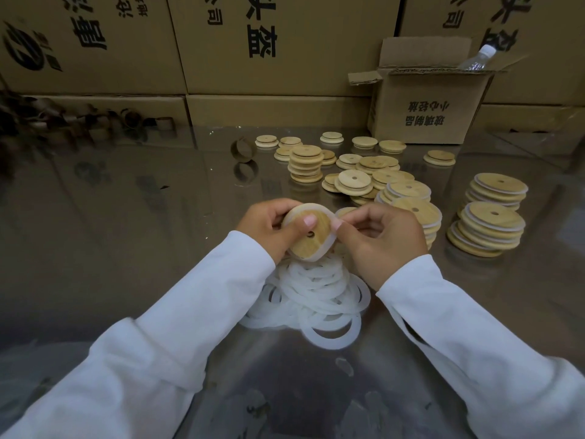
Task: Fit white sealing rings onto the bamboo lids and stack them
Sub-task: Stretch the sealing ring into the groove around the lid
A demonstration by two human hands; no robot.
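Bamboo lids, ringed stacks [492, 223]: just right of hands; stiff, light, smooth discs, centre hole.
Ring pile [316, 293]: directly beneath hands.
Lid in work [308, 232]: gripped at rim by left hand [266, 231], thumb on face.
Sealing ring [326, 248]: pinched by right hand [380, 236] at lid edge; soft, stretchy, probably slippery. Best handled by rim.
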